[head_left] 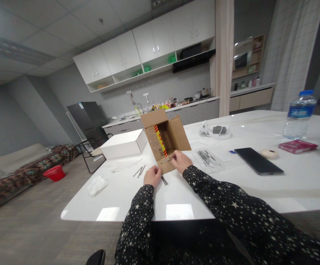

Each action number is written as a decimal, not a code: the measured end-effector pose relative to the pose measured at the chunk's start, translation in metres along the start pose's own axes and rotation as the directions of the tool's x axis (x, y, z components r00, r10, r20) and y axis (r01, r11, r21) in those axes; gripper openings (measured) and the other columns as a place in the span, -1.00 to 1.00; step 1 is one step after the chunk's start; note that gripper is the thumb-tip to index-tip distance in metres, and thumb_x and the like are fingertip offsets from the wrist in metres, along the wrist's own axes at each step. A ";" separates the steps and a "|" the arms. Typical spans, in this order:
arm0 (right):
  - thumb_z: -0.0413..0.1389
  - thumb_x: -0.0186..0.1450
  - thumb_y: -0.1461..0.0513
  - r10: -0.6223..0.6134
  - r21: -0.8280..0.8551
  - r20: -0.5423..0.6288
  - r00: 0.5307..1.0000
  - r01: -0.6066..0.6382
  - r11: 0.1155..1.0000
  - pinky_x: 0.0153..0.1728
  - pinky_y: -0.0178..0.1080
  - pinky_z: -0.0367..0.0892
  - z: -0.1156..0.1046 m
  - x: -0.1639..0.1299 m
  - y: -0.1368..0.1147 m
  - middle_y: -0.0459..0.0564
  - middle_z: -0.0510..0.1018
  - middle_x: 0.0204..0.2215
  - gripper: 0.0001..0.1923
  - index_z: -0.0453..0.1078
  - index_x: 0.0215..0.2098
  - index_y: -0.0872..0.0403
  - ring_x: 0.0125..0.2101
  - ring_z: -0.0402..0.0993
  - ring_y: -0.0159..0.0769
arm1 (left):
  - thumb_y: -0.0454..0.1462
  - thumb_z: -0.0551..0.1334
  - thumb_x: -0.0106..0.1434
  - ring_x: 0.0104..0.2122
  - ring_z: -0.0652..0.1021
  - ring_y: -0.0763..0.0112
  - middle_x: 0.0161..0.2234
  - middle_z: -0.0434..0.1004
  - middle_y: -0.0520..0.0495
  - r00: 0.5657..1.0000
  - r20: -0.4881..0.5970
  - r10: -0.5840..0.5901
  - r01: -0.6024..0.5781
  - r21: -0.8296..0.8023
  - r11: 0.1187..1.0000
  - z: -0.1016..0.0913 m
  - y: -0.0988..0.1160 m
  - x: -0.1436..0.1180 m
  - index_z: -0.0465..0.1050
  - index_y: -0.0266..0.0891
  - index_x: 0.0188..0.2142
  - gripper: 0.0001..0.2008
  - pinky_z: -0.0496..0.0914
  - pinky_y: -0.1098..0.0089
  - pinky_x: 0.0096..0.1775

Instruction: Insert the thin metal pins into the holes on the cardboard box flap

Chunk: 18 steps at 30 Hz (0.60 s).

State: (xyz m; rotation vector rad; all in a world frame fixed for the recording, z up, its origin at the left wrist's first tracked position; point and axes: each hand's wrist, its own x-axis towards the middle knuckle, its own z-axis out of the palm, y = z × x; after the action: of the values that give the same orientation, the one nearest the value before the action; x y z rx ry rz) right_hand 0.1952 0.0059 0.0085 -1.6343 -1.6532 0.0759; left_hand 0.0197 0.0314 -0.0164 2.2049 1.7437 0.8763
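A brown cardboard box stands open on the table, its flaps spread and a red-and-yellow label strip across its side. Rows of small silvery pieces dot its left side and front flap; they are too small to name. My left hand is closed at the lower left corner of the front flap. At the right of that flap, my right hand has its fingers pinched together; what is between them is hidden. Thin dark screws or nails lie beside my left hand, and several more such metal pins lie farther left.
A white box stands behind to the left, with crumpled white tissue nearer the edge. To the right are a clear plastic bag, a black phone, a pink box and a water bottle.
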 end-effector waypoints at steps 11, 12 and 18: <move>-0.04 0.25 0.26 0.032 -0.065 -0.033 0.999 -0.034 0.997 -0.42 -0.30 0.11 0.000 0.003 0.005 -0.03 0.45 -0.22 -0.89 0.29 -0.26 0.03 -0.27 0.38 -0.29 | -0.12 0.06 0.17 -0.47 0.40 0.44 -0.54 0.42 0.01 1.000 0.006 -0.001 0.001 0.000 1.000 0.000 -0.002 0.000 0.31 -0.20 -0.54 -0.74 0.19 0.45 -0.39; -0.04 0.25 0.26 0.028 -0.063 -0.040 0.999 -0.030 0.998 -0.42 -0.30 0.10 0.001 0.004 0.006 -0.04 0.45 -0.22 -0.89 0.29 -0.27 0.02 -0.28 0.37 -0.29 | -0.12 0.06 0.17 -0.47 0.40 0.44 -0.55 0.41 0.01 1.000 0.008 -0.001 0.001 0.002 1.000 0.001 -0.002 0.000 0.31 -0.20 -0.54 -0.74 0.18 0.45 -0.39; -0.03 0.24 0.27 0.017 -0.047 -0.037 0.999 -0.019 0.999 -0.39 -0.31 0.14 0.003 0.005 0.008 -0.03 0.45 -0.24 -0.89 0.30 -0.27 0.04 -0.29 0.38 -0.30 | -0.12 0.06 0.17 -0.48 0.39 0.44 -0.55 0.41 0.01 1.000 0.002 0.002 -0.002 0.002 1.000 0.000 0.000 -0.001 0.31 -0.20 -0.54 -0.74 0.18 0.45 -0.40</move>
State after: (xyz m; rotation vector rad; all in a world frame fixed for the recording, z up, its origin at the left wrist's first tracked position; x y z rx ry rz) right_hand 0.2013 0.0126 0.0043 -1.6763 -1.6237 0.0164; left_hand 0.0192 0.0308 -0.0163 2.2087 1.7428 0.8720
